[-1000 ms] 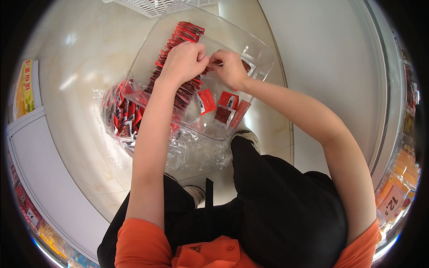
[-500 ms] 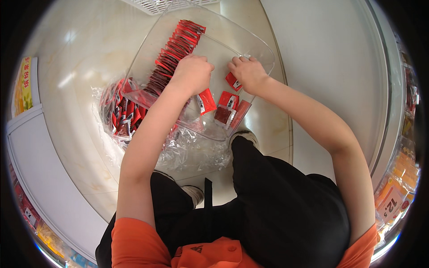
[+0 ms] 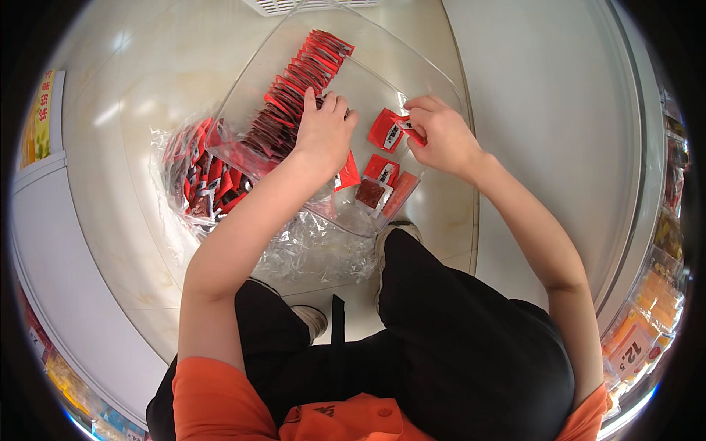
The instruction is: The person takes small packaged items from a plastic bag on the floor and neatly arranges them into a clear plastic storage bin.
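A clear plastic box (image 3: 430, 60) lies tilted on the floor before me. Along its left side runs a long row of red snack packets (image 3: 309, 70), stood on edge and packed close together. My left hand (image 3: 323, 134) is over this row with its fingers spread; whether the fingertips touch the packets I cannot tell. At the box's right side my right hand (image 3: 443, 140) pinches a small red packet (image 3: 414, 131) between thumb and fingers. Beside it another red packet (image 3: 383, 129) lies flat. Nearer me are a red packet (image 3: 382, 168) and a brown-faced one (image 3: 372, 193). My left wrist partly covers another packet (image 3: 348, 175).
Left of the box sits a clear bag (image 3: 209, 184) full of red packets, its crumpled film (image 3: 316, 246) spreading toward my shoes. A white basket (image 3: 312, 6) stands at the far edge. White shelf units flank me, the left one (image 3: 81, 257) and the right one (image 3: 544, 110).
My right hand has closed on a red packet and drawn slightly back, uncovering the packet beside it. My left hand has spread its fingers and shifted slightly toward me. The whole view has shifted slightly.
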{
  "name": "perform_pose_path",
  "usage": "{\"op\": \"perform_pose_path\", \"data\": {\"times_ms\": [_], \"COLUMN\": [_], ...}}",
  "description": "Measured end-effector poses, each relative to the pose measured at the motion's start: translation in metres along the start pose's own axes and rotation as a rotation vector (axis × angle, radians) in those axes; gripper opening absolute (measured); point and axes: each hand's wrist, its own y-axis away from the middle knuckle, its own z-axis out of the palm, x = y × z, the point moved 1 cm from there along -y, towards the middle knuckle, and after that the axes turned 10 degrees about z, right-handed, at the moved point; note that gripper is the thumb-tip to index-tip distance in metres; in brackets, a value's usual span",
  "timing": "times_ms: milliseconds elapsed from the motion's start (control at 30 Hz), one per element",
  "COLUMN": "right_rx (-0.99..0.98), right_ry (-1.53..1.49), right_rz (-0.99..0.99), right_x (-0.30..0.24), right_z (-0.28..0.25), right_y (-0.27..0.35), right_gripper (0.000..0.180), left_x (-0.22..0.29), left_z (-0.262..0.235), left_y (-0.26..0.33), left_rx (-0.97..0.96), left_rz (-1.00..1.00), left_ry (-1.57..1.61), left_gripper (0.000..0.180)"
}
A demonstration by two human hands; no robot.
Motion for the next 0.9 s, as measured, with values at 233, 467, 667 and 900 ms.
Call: {"op": "perform_pose_path", "data": {"times_ms": [233, 467, 667, 900], "right_rx": [-0.065, 0.091, 0.148, 0.205], "right_ry": [-0.263, -0.538, -0.742, -0.489], "right_rz": [0.243, 0.303, 0.459, 0.450], "right_x": [-0.010, -0.007, -0.012, -0.003], "right_z": [-0.017, -0.009, -0.012, 0.029], "right_y": [-0.016, -0.026, -0.028, -0.048], "right_gripper": [0.016, 0.010, 0.024, 0.006], "left_x": [-0.010, -0.019, -0.020, -0.026], "left_z": [-0.010, -0.010, -0.008, -0.011], "left_y": [-0.009, -0.014, -0.012, -0.008], "left_rx": [-0.011, 0.025, 0.078, 0.211], "left_rz": [-0.014, -0.043, -0.068, -0.099], "left_ry": [0.195, 0.230, 0.289, 0.365], "left_gripper": [0.042, 0.037, 0.034, 0.024]}}
